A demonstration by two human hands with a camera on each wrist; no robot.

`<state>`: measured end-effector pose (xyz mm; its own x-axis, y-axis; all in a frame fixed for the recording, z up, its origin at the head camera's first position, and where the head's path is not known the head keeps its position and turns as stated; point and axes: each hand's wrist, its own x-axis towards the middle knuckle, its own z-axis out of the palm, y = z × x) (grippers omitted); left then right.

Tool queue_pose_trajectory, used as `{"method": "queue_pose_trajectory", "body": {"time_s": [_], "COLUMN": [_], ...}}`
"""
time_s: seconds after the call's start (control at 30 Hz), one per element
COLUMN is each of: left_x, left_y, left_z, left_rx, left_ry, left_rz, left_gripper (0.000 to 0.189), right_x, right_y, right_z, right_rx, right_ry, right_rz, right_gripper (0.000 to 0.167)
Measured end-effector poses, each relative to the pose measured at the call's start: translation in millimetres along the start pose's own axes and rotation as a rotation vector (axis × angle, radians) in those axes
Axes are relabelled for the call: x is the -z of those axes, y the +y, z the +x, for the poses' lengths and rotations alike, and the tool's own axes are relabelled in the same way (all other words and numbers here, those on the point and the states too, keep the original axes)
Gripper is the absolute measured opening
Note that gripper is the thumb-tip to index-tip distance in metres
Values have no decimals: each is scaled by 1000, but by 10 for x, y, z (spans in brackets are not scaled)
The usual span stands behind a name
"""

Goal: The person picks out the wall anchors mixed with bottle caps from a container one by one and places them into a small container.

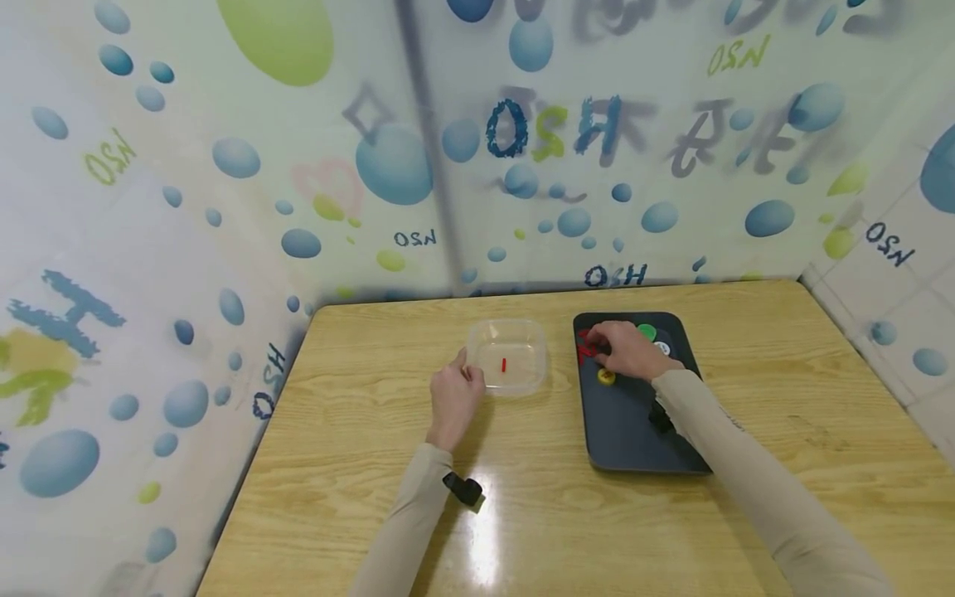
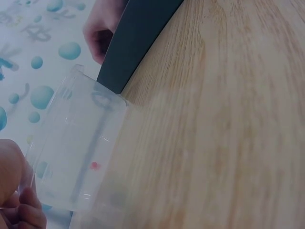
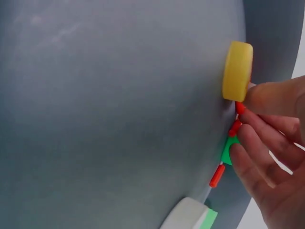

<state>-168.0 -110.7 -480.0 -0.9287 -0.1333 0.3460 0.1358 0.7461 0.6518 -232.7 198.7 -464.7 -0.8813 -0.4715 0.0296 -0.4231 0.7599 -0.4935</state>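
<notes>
Wood table (image 1: 552,522): one box (image 1: 528,356), one red stick (image 1: 503,365) inside.

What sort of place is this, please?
Perhaps a curtained work corner: white curtain-like sheets with blue and green spots border a brown wooden table bearing a dark grey rectangular tray.

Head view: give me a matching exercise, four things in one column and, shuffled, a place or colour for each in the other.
Column one
1. Left hand
2. Right hand
3. Tray
4. Small stick lying in the clear container

Column two
A. Dark grey
B. At the side of the clear container
C. Red
D. Over the tray, fingers by the red pieces

Right pairs
1-B, 2-D, 3-A, 4-C
</notes>
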Motion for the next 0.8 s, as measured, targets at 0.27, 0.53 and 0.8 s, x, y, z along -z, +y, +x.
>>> {"method": "queue_pose_trajectory", "body": {"time_s": [0.27, 0.53, 0.8], "left_x": [-29, -34, -19], "left_y": [-2, -7, -22], "left_z": [-2, -5, -2], "left_rx": [-39, -57, -14], "left_ry": [29, 38, 3], "left_rz": [-7, -7, -14], "left_gripper": [38, 32, 38], "right_x": [-16, 9, 116], "right_y": [10, 21, -15], "right_z": [-14, -31, -60], "right_rx": [-7, -32, -29], "right_ry": [10, 17, 83], "right_rz": [-12, 36, 128], "right_gripper": [27, 26, 28]}}
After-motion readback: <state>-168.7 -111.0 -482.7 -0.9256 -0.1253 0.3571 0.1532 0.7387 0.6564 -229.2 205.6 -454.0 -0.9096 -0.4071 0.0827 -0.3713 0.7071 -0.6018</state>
